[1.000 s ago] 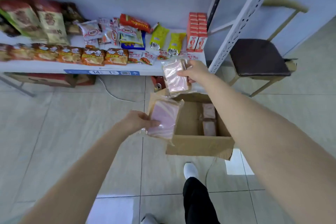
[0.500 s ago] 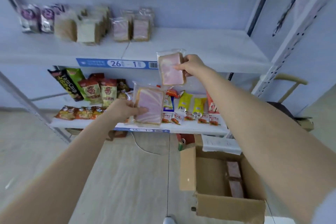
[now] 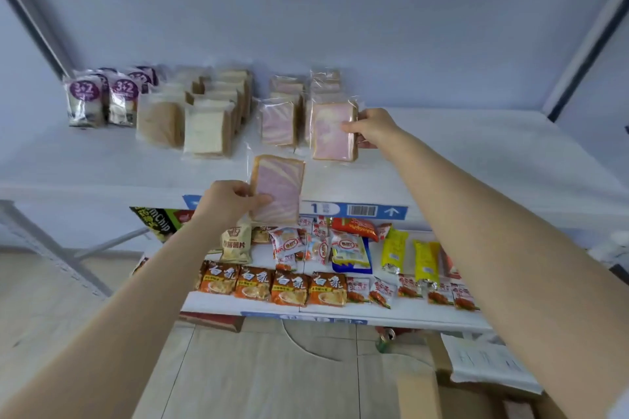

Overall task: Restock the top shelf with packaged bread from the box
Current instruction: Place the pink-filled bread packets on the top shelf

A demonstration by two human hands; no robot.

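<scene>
Two hands holding pink bread packs at a white shelf (image 3: 476, 153).
Right hand (image 3: 372, 128) is pinching one pack (image 3: 333, 133) at 12 o'clock; left hand (image 3: 231, 202) is gripping another (image 3: 282, 187), centre.

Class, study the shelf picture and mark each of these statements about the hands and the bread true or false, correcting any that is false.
1. Each hand holds a pack of pink bread. True: the left hand holds the left pack and the right hand holds the right pack.
2. The top shelf holds no bread. False: several packs stand on it.
3. The right pack is at the front of a pink row. True.
4. The noodle packets are on the top shelf. False: they lie on the lower shelf.
</scene>
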